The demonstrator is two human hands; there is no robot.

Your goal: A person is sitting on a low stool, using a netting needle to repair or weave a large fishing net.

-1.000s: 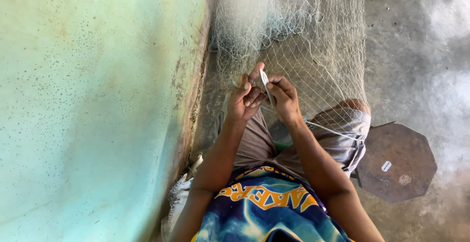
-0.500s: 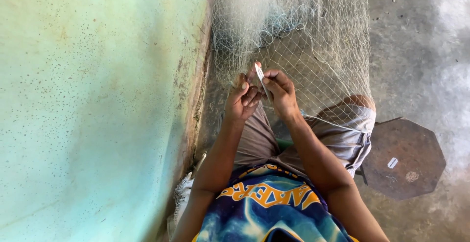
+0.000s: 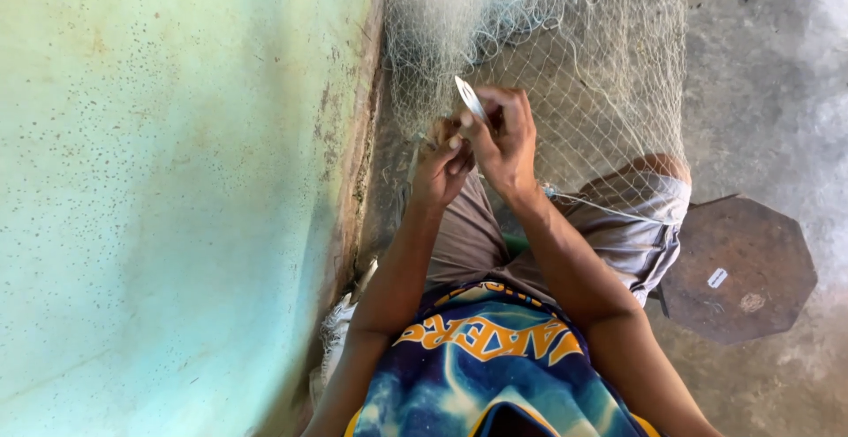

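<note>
Netting (image 3: 583, 75) is hanging before us; we are pinching it in our left hand (image 3: 439, 165) and gripping a white needle (image 3: 469, 99) in our right hand (image 3: 505, 141). Right of both, an octagonal brown board (image 3: 738, 269) is bearing a small white label (image 3: 717, 278).

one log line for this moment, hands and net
right hand: holds flat white netting needle | left hand: pinches pale mesh fishing net | net draped over knee | green wall at left
</note>
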